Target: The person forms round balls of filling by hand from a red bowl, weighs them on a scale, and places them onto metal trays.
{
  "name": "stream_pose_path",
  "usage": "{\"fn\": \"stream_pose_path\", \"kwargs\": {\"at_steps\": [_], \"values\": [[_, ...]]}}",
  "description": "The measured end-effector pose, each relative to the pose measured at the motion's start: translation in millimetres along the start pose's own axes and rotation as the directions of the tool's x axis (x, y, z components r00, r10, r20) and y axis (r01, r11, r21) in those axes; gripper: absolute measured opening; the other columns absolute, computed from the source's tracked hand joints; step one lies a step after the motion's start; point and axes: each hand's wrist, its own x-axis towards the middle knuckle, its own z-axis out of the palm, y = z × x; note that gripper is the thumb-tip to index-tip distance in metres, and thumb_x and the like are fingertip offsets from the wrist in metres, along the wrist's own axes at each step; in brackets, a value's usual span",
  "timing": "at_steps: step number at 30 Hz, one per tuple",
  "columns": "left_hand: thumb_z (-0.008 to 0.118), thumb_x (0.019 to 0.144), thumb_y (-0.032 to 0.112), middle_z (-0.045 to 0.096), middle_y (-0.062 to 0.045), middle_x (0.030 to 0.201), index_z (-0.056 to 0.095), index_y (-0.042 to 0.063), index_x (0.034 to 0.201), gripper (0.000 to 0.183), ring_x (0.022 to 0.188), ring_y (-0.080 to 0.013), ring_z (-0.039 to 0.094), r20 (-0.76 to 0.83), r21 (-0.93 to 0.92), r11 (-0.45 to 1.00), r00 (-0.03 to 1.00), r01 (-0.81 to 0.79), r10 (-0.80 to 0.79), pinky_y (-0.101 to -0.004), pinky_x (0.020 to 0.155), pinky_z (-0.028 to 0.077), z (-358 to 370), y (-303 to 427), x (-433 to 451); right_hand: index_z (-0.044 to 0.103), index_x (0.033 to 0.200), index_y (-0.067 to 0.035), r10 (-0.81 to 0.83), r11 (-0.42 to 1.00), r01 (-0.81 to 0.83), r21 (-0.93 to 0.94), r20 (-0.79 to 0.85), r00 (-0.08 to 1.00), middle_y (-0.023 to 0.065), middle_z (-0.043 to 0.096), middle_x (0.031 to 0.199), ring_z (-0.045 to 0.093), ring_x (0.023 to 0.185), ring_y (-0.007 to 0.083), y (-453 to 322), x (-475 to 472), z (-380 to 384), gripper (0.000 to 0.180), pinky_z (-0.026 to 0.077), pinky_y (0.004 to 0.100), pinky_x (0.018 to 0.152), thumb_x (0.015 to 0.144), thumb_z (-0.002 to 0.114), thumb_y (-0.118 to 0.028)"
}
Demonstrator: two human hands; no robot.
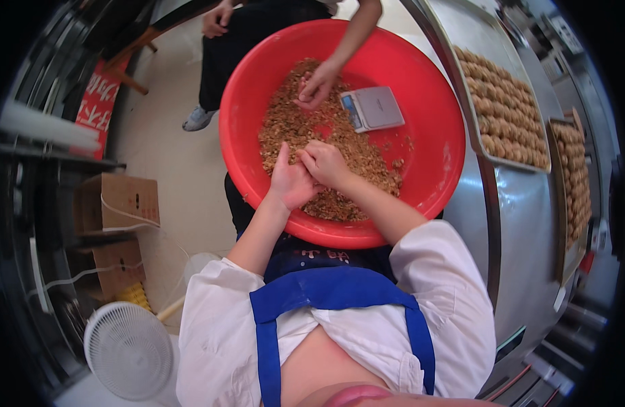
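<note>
My left hand is palm up over the near side of a large red plastic basin, its thumb raised apart. My right hand is curled and rests over the left hand's fingers, hiding them. Whether anything is held between the two hands cannot be seen. Below them lies a crumbly brown mixture of chopped bits, spread across the basin's left and near side. A digital kitchen scale sits in the basin on the right, its pan bare. Across from me, another person's hand is cupped above the mixture.
On a steel table at the right, a metal tray carries rows of brown balls; a second tray of balls lies beyond. A white fan and cardboard boxes with loose cables stand at the left.
</note>
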Motion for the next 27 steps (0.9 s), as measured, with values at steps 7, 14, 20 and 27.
{"fn": "stream_pose_path", "kwargs": {"at_steps": [7,14,20,27], "values": [[0.035,0.105,0.058,0.053,-0.013,0.145,0.045,0.007,0.146,0.066,0.130,-0.0287,0.052,-0.356,0.392,0.920,0.917,-0.028,0.179,-0.0414,0.106,0.041,34.4,-13.8,16.6,0.070,0.099,-0.002,0.310,0.860,-0.461,-0.219,-0.493,0.813,0.0212,0.069,0.109,0.066,0.095,0.0389,177.5,47.9,-71.1,0.034,0.051,0.0486,0.083,0.097,0.058,-0.034],[0.077,0.081,0.033,0.064,-0.019,0.121,0.062,0.008,0.127,0.055,0.113,-0.0270,0.062,0.410,0.634,-0.767,0.884,-0.098,0.226,-0.0406,0.092,0.051,22.7,-47.4,2.9,0.051,0.139,0.001,0.342,0.850,-0.280,-0.447,0.063,0.937,0.0250,0.057,0.133,0.058,0.118,0.0436,103.5,41.7,-67.1,0.062,0.048,0.0485,0.100,0.089,0.067,-0.032],[0.075,0.077,0.024,0.069,-0.015,0.090,0.069,0.006,0.110,0.038,0.082,-0.0300,0.070,0.143,0.312,-0.947,0.989,-0.079,-0.036,-0.0445,0.072,0.058,11.5,-69.9,2.8,0.053,0.138,0.000,0.165,0.951,-0.277,0.134,0.539,0.826,0.0202,0.067,0.122,0.067,0.107,0.0298,4.1,-25.3,-48.2,0.056,0.052,0.0413,0.094,0.091,0.068,-0.028],[0.064,0.090,0.027,0.070,-0.016,0.074,0.073,0.008,0.091,0.021,0.074,-0.0366,0.070,0.204,0.584,-0.804,0.979,-0.115,0.007,-0.0472,0.069,0.057,54.5,-59.0,-0.9,0.063,0.128,-0.003,0.419,0.884,-0.462,0.070,0.320,0.850,0.0151,0.073,0.109,0.070,0.099,0.0276,22.8,-29.4,-43.7,0.045,0.055,0.0393,0.089,0.091,0.070,-0.027]]}}
